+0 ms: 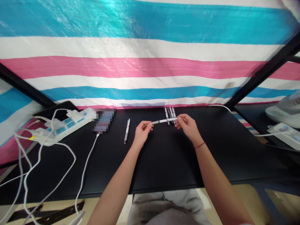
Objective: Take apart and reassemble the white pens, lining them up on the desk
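Between my two hands a white and grey pen (164, 120) is held nearly level above the black desk. My left hand (142, 131) pinches its grey end with thumb and fingers. At the other end, my right hand (187, 125) is closed on the pen, with a thin red band on that wrist. Just behind the held pen lies a row of several similar pens (172, 111), partly hidden by it. Another white and grey pen (127, 130) lies alone to the left of my left hand, tip toward me.
A white power strip (70, 125) with plugs and tangled white cables (39, 156) covers the left of the desk (161, 165). Beside it lies a blurred-out phone (104, 121) on a charging cable. Striped sheeting (145, 68) hangs behind. Another white strip (287, 134) sits far right.
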{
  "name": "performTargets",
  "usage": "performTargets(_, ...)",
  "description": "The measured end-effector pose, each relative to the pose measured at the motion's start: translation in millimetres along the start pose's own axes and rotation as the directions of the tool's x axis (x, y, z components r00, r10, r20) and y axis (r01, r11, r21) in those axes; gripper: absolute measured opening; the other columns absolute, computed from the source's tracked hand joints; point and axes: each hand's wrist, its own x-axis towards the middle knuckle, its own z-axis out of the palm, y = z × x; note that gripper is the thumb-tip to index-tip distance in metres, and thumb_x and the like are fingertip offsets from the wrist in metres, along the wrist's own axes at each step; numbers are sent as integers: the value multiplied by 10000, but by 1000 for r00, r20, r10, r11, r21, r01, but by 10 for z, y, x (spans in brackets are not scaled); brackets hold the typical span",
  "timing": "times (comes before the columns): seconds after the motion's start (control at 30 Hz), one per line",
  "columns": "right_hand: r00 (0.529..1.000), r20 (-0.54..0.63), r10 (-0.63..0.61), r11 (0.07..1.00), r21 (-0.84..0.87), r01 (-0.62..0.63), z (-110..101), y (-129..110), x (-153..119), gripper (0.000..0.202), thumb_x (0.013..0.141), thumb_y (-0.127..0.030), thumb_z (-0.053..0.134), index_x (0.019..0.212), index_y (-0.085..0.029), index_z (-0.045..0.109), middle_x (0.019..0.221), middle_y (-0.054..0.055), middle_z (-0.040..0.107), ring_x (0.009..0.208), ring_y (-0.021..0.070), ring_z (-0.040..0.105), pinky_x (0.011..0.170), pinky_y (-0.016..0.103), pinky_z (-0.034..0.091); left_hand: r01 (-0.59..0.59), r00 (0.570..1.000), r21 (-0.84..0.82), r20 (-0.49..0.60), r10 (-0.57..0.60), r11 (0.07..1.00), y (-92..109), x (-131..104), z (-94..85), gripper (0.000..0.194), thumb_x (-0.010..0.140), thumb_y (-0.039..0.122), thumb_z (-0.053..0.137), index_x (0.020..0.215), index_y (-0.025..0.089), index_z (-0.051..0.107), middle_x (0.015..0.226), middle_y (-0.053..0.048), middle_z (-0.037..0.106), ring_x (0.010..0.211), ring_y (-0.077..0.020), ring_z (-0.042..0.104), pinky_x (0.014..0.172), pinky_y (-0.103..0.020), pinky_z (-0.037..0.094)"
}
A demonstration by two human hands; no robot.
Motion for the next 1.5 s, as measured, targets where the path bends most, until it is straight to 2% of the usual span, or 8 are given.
performTargets(0.13,1000,-18,-4,1000,-8,4,12,-28,-7,319,848,-501,580,813,-184,580,653,5,621,553,123,611,507,241,494,7,1000,1,-3,-7,1000,18,-7,8,343,723,445,707,879,153,617,774,-35,664,640,-117,583,596,-248,442)
performTargets(0.3,1000,8,30,995,95,-31,-2,-34,-10,372,787,-476,663,1032,-207,584,877,44,688,655,144,656,549,261,526,6,1000,-7,-2,-6,1000,24,-10,2,345,722,448,708,880,155,616,785,-37,667,639,-115,582,594,-246,440)
performTargets(0.57,1000,-1,-15,1000,-9,15,0,-17,-7,321,859,-489,571,767,-182,578,619,-3,601,558,116,587,528,240,494,15,1000,14,9,-16,1000,41,-20,9,347,722,459,706,874,157,626,769,-32,664,642,-118,578,619,-258,445)
performTargets(0.73,1000,13,22,993,113,-23,-5,-26,-10,352,806,-477,643,1030,-213,578,830,29,681,649,143,644,549,263,517,16,1000,0,-1,-16,1000,38,-17,6,341,726,452,707,869,154,621,772,-33,666,637,-115,581,601,-249,440)
performTargets(0.97,1000,5,8,1000,-4,-8,-2,-6,-8,325,834,-515,586,828,-191,578,687,9,620,632,141,628,539,252,513,13,1000,3,6,-13,1000,44,-25,6,349,717,459,711,864,154,626,761,-34,670,630,-118,584,610,-257,453)
performTargets(1.1,1000,16,12,997,81,-14,4,-26,-16,352,802,-484,644,1004,-207,564,804,31,680,660,154,655,556,272,527,12,1000,-5,7,-12,1000,42,-22,5,346,721,458,711,867,157,623,763,-31,669,629,-114,583,601,-250,448)
performTargets(1.3,1000,3,-28,999,16,28,8,-39,-28,302,817,-483,627,855,-184,599,684,13,635,655,153,643,568,271,523,19,1000,2,19,-19,1000,37,-21,6,352,728,466,704,866,153,620,766,-30,666,633,-111,578,618,-250,449)
performTargets(1.5,999,9,-52,998,45,52,11,-58,-29,331,809,-476,639,978,-195,600,798,41,683,594,140,624,451,240,465,24,1000,-2,14,-24,1000,41,-20,8,357,728,476,703,866,156,624,770,-37,677,624,-116,580,615,-255,454)
